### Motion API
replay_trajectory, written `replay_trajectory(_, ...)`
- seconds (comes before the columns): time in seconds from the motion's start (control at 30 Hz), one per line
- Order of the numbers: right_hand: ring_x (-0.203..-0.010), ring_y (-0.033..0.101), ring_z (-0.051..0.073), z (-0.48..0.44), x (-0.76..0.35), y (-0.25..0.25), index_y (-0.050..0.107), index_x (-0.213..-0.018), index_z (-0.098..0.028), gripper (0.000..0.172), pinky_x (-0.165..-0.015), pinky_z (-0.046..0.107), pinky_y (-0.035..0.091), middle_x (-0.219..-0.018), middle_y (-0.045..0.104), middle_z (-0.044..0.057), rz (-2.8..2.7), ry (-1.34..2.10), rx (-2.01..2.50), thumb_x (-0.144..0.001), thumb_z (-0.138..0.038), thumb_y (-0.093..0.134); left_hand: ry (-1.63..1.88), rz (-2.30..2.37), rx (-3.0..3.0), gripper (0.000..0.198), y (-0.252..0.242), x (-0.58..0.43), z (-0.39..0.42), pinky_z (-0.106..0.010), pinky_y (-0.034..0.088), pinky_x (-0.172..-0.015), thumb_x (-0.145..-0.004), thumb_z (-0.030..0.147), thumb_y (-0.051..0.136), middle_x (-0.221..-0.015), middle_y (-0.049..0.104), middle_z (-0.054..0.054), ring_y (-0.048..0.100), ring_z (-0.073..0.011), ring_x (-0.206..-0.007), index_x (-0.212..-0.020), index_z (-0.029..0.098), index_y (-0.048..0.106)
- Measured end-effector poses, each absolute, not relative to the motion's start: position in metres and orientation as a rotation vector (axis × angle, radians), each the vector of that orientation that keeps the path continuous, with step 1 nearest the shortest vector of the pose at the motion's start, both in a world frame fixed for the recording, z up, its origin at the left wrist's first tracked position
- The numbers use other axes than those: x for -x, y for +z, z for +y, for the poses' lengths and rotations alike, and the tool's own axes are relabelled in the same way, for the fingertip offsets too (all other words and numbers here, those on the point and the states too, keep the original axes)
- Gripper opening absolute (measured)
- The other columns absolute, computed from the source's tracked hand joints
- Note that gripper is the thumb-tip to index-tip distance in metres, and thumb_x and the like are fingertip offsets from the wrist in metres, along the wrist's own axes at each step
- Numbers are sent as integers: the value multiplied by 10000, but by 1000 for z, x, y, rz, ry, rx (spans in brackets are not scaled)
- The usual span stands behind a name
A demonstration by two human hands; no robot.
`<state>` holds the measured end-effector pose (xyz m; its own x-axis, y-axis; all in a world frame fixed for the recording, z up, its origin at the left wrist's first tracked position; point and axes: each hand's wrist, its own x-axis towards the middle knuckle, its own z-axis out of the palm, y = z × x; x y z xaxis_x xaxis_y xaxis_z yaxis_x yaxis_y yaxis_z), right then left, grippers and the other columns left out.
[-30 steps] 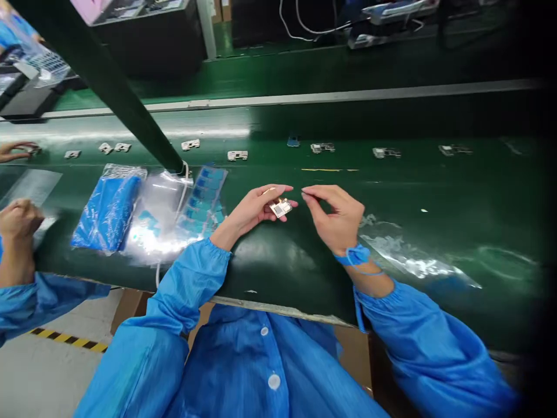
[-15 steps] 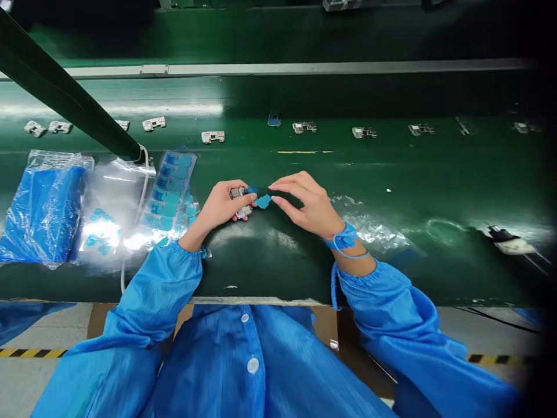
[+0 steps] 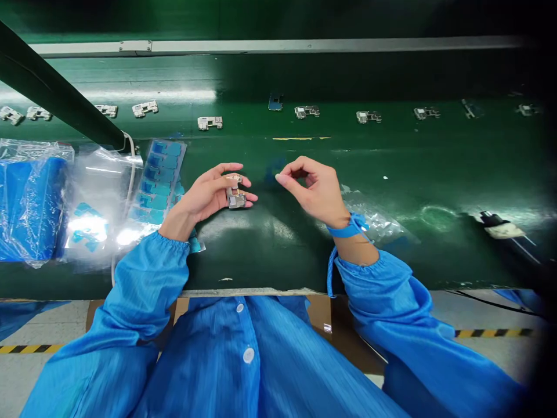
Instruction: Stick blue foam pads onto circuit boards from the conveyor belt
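Observation:
My left hand (image 3: 204, 197) is shut on a small metal-and-circuit module (image 3: 236, 200), held in its fingertips above the green conveyor belt (image 3: 270, 255). My right hand (image 3: 311, 188) hovers a short gap to the right, thumb and forefinger curled close together. A blurred blue patch (image 3: 275, 169) lies just beyond those fingertips, and I cannot tell whether it is a film piece touching them. A grounding wrist strap (image 3: 348, 230) circles my right wrist, with its coiled blue cord hanging down.
A row of small metal modules, such as one (image 3: 209, 122), lies across the belt's far side. On the left are a sheet of blue film tabs (image 3: 159, 174), a clear bag (image 3: 100, 197) and a bag of blue items (image 3: 30, 203). A dark beam (image 3: 47, 87) crosses the upper left.
The hands have moved apart. The blue tab pinched by my right fingers no longer shows clearly there. The module has turned in my left hand, and the belt items have shifted upward in view.

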<state>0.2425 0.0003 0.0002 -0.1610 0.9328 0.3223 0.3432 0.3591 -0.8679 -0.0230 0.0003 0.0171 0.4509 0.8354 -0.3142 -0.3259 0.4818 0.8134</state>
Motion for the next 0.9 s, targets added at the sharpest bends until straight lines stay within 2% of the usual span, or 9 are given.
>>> replay_trajectory(0.07, -691, 656, 176, -1, -239, 3, 732, -849, -255, 507, -681, 349, 587, -781, 724, 9, -1526, 1010, 1116, -843, -732, 905, 783, 752, -699, 310, 18, 23, -1, -520, 705, -891, -937, 135, 774, -1193, 836, -153, 871, -340, -963, -1200, 159, 612)
replay_trajectory(0.17, -654, 676, 161, -2, -234, 3, 742, -839, -241, 556, -666, 321, 619, -722, 719, -5, -1400, 1204, 1068, -739, -730, 985, 821, 793, -621, 198, 16, 19, -2, -492, 706, -979, -990, 86, 701, -1339, 805, -221, 872, -291, -986, -1177, 117, 644)
replay_trajectory(0.3, -674, 692, 152, -4, -231, 1, 750, -857, -232, 550, -682, 304, 629, -743, 736, -4, -1365, 1271, 1052, -749, -717, 986, 929, 785, -494, 298, 12, 14, -2, -447, 668, -1145, -1069, 116, 628, -1521, 745, -144, 817, -236, -1239, -1360, 152, 683)
replay_trajectory(0.4, -677, 675, 148, -6, -230, 1, 742, -848, -241, 546, -678, 304, 612, -756, 720, -9, -1372, 1252, 1065, -758, -726, 975, 943, 773, -536, 278, 14, 13, -3, -534, 721, -1047, -1086, 251, 682, -1703, 612, -61, 808, -279, -1256, -1363, 237, 674)
replay_trajectory(0.47, -671, 653, 148, -7, -229, 2, 734, -834, -249, 557, -670, 309, 596, -759, 703, -11, -1389, 1239, 1076, -754, -750, 966, 934, 853, -574, 199, 15, 12, -4, -518, 754, -917, -1056, 239, 712, -1635, 671, -106, 850, -285, -1106, -1242, 201, 653)
replay_trajectory(0.6, -661, 609, 140, -11, -225, 2, 712, -831, -247, 569, -650, 301, 556, -747, 663, -12, -1446, 1233, 1063, -790, -771, 930, 924, 975, -695, 146, 15, 8, -5, -376, 739, -725, -996, 134, 706, -1197, 857, -119, 862, -254, -876, -1082, 174, 595)
replay_trajectory(0.67, -664, 598, 139, -14, -222, 0, 708, -845, -243, 565, -647, 298, 544, -750, 654, -11, -1480, 1253, 1057, -810, -766, 918, 916, 967, -797, 182, 14, 7, -6, -316, 725, -702, -985, 173, 759, -1089, 857, -85, 845, -218, -850, -1137, 175, 658)
replay_trajectory(0.8, -695, 607, 146, -20, -216, -4, 719, -864, -242, 531, -684, 306, 551, -791, 679, -7, -1519, 1286, 1069, -835, -734, 913, 907, 954, -875, 461, 14, 4, -10, -282, 719, -708, -947, 281, 867, -1005, 835, -33, 821, -191, -812, -1380, 258, 710)
replay_trajectory(0.9, -728, 631, 159, -23, -214, -6, 724, -865, -245, 515, -697, 316, 556, -833, 707, 2, -1543, 1264, 1086, -850, -728, 902, 878, 929, -874, 375, 16, 2, -12, -304, 725, -715, -1008, 402, 805, -1010, 831, -49, 833, -208, -791, -1342, 238, 759)
